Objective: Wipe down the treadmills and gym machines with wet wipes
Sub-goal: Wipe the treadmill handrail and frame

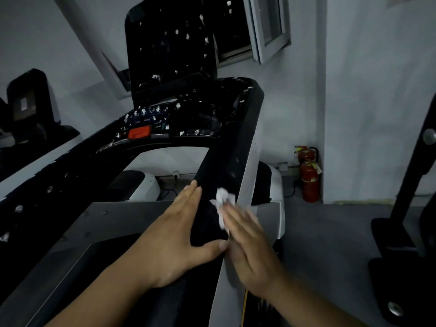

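Observation:
A black treadmill fills the view, its right handrail [232, 159] running from the console [165, 121] down toward me. My left hand [179, 234] lies flat against the rail's inner side, fingers straight, thumb hooked under the rail's lower end. My right hand [250, 246], blurred by motion, presses a crumpled white wet wipe [224, 204] onto the rail's top with straight fingers. White flecks dot the console, the dark screen [169, 46] and the left handrail [47, 192].
Another treadmill [28, 109] stands at the left. Two red fire extinguishers [309, 175] stand against the white wall at the right. The black frame of another gym machine [410, 185] rises at the far right. An open window [266, 27] is above.

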Demonstrator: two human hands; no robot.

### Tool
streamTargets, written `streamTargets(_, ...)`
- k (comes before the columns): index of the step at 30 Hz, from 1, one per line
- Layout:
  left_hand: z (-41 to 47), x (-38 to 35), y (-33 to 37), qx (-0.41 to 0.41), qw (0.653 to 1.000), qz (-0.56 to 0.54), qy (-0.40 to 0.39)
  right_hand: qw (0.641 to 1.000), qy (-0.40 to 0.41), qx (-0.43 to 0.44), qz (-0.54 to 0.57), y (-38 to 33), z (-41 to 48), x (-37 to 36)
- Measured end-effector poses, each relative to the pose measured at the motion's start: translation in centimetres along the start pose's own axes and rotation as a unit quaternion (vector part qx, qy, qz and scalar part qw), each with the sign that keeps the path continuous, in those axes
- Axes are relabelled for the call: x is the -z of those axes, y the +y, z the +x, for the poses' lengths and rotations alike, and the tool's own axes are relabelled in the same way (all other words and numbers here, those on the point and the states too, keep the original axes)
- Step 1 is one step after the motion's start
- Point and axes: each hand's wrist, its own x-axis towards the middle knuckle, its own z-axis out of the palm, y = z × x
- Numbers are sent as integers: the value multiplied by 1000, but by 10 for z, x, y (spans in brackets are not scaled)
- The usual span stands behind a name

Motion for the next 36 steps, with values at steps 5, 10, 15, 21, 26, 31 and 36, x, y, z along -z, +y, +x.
streamTargets(5, 0, 2, 1, -35, 999, -26, 8, 999, -13, -12, 36, -26, 21, -10)
streamTargets(10, 1, 2, 0, -11, 1000, 14, -16, 997, -22, -68, -5, 7, -15, 5)
streamTargets(15, 15, 5, 0, -17, 1000, 22, -10, 998, 5, -62, 17, -4, 13, -4)
streamTargets(21, 35, 6, 2, -17, 999, 26, -7, 994, 55, -89, 15, 24, 24, -1)
streamTargets(26, 50, 7, 2, -36, 999, 30, 3, 993, 49, -53, 98, 20, 32, -2)
streamTargets(31, 56, 9, 4, -33, 999, 30, 0, 994, 55, -60, 67, 30, 52, 2)
streamTargets(36, 58, 9, 6, -23, 998, 52, 0, 996, 46, -30, 66, 36, 52, 3)
